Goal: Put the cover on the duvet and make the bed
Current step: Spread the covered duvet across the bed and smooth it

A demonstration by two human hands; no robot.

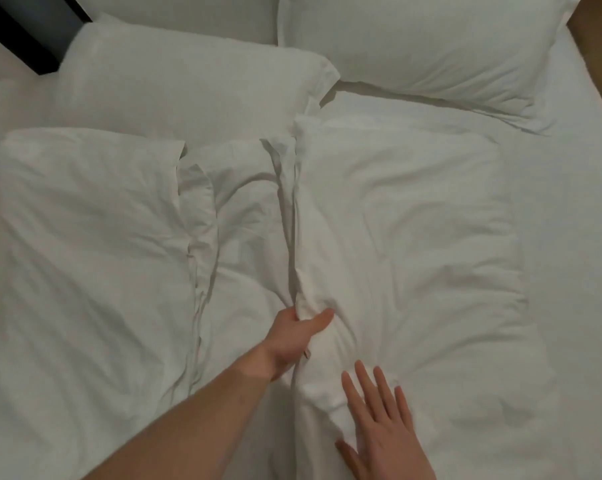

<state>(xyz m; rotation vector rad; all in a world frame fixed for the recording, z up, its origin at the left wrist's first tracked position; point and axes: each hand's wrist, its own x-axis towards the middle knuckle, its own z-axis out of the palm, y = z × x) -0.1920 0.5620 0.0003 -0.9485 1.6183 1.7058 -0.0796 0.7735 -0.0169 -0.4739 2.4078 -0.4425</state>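
Observation:
A white duvet [407, 244] in its white cover lies crumpled across the bed, bunched into two thick halves with a flat, wrinkled strip of cover [247, 216] between them. My left hand [298, 336] grips the inner edge of the right half, thumb on top of a fold. My right hand [379, 427] rests flat on the same half just below, fingers spread and holding nothing. The left half [91, 258] lies untouched.
Two white pillows lie at the head of the bed, one on the left [188, 77] and one on the right [427, 46]. A dark bedside surface [22, 29] shows at the top left. The bare white sheet [576, 168] runs along the right side.

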